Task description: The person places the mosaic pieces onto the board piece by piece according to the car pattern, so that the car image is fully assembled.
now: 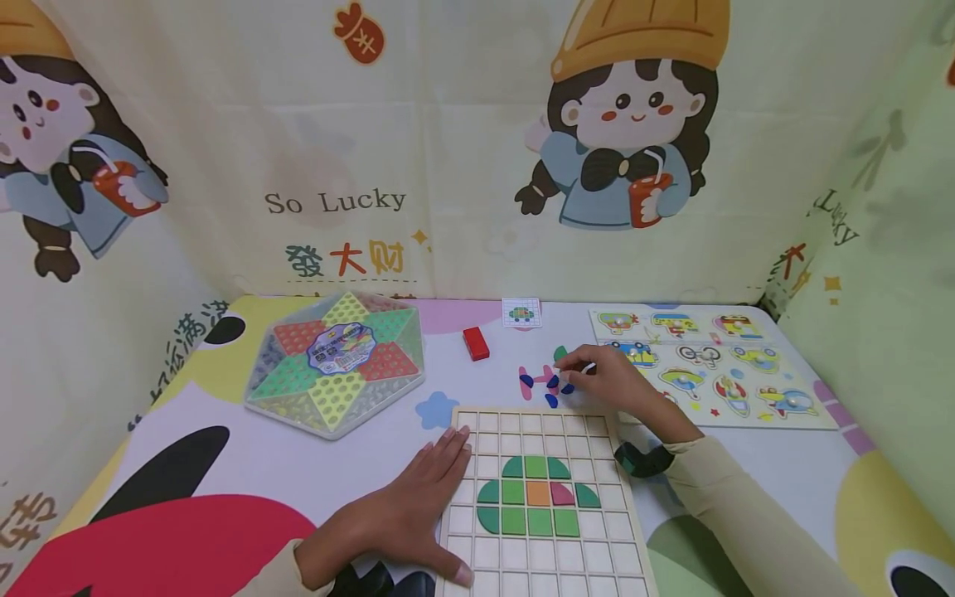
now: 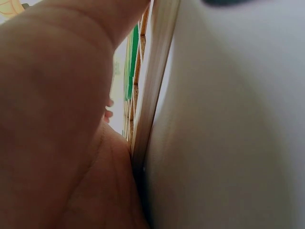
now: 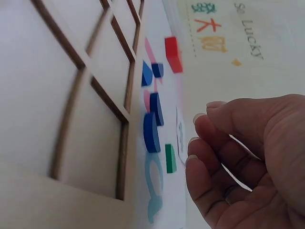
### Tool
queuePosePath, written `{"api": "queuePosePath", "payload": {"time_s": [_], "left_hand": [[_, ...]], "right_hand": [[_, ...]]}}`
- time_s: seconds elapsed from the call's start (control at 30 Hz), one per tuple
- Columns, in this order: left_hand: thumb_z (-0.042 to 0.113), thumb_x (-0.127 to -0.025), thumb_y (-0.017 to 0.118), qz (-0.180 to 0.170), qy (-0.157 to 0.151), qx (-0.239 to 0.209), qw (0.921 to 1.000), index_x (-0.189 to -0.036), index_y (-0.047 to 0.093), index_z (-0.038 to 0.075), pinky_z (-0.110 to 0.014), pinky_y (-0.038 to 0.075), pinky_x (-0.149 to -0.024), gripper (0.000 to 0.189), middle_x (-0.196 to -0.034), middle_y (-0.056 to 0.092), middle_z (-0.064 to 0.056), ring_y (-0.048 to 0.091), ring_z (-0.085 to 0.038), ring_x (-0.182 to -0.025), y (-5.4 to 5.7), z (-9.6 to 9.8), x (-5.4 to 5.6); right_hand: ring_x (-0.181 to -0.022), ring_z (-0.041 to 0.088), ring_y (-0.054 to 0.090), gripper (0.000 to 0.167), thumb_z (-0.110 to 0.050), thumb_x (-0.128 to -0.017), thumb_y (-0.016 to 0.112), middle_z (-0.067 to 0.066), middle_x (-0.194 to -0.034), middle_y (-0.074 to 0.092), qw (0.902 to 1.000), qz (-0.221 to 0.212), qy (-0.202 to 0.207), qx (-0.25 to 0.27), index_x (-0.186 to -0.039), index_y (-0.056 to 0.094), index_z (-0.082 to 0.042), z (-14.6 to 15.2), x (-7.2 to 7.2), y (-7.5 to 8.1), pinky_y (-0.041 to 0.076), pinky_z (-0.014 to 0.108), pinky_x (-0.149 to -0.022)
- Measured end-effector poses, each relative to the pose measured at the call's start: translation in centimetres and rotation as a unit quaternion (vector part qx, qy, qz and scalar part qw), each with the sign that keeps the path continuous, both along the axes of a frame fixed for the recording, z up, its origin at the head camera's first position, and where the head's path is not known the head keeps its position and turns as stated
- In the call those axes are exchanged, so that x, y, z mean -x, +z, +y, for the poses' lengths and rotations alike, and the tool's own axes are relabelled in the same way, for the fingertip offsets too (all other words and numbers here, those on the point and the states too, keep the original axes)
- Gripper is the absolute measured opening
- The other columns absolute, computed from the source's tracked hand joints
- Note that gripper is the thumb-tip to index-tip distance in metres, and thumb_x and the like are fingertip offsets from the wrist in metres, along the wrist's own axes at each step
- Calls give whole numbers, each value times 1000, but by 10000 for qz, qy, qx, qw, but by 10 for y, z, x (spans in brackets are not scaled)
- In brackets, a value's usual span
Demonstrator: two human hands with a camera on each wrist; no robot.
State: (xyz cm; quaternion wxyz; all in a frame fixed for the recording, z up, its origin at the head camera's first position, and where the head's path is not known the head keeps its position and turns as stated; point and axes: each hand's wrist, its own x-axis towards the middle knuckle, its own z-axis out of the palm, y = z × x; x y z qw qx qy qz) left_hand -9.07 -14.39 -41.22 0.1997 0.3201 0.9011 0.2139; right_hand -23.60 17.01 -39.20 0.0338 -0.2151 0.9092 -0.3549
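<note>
A wooden grid board (image 1: 537,550) lies at the front, with green, orange and pink tiles forming a car-like shape in its cells. My left hand (image 1: 406,510) rests along the board's left edge, fingers extended and thumb spread. Beyond the board's far edge, several dark blue rounded tiles (image 1: 552,400) lie loose on the table. A green tile (image 1: 559,353) sits just behind them. Over these hovers my right hand (image 1: 608,377), its fingers loosely bent. In the right wrist view, nothing shows between its thumb and fingertips, and the green tile (image 3: 170,159) is apart from them.
A small picture card (image 1: 521,313) with a car pattern lies at the back. Left of it is a red block (image 1: 475,343). A clear hexagonal box (image 1: 336,412) stands at the left, and a vehicle puzzle board (image 1: 701,408) lies at the right.
</note>
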Motion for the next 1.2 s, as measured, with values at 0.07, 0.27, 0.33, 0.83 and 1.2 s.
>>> {"api": "queuePosePath", "payload": {"time_s": [0.07,0.27,0.33,0.83,1.2], "left_hand": [[75,-69,67,-9,-2,-13,10000,-156,9,5,-53,4,-115,126,-163,-7,-6,-10,-23,-147,0,0,0],[76,-69,67,-3,9,23,10000,-156,9,6,-53,4,-115,126,-163,-7,-4,-10,-22,-147,-1,0,0],[76,-68,67,-2,14,19,10000,-156,9,6,-53,4,-115,126,-163,-7,-4,-10,-22,-147,-1,0,0],[77,-69,65,16,-13,67,10000,-156,9,6,-53,5,-115,126,-163,-7,-5,-10,-23,-147,-2,0,1],[77,-68,66,0,14,14,10000,-156,9,6,-53,5,-115,126,-163,-7,-4,-10,-22,-147,-1,0,1]], "right_hand": [[-87,21,61,16,-5,-92,65,6,-100,70,9999,-62,-148,-6,-106,74,-3,1,7,0,53,37,-79],[-90,25,63,17,-7,-93,65,10,-106,70,9986,-190,-461,158,-107,73,-3,3,21,-5,52,33,-73],[-94,27,63,18,-7,-94,64,11,-107,70,9981,-205,-522,239,-109,72,-2,3,25,-7,53,35,-77],[-109,35,59,25,-4,-94,61,18,-121,61,9968,-346,-696,176,-118,68,0,1,41,-15,48,47,-94],[-108,33,60,24,0,-90,62,16,-118,63,9986,-127,-442,-272,-112,71,-2,-5,47,-20,48,47,-93]]}}
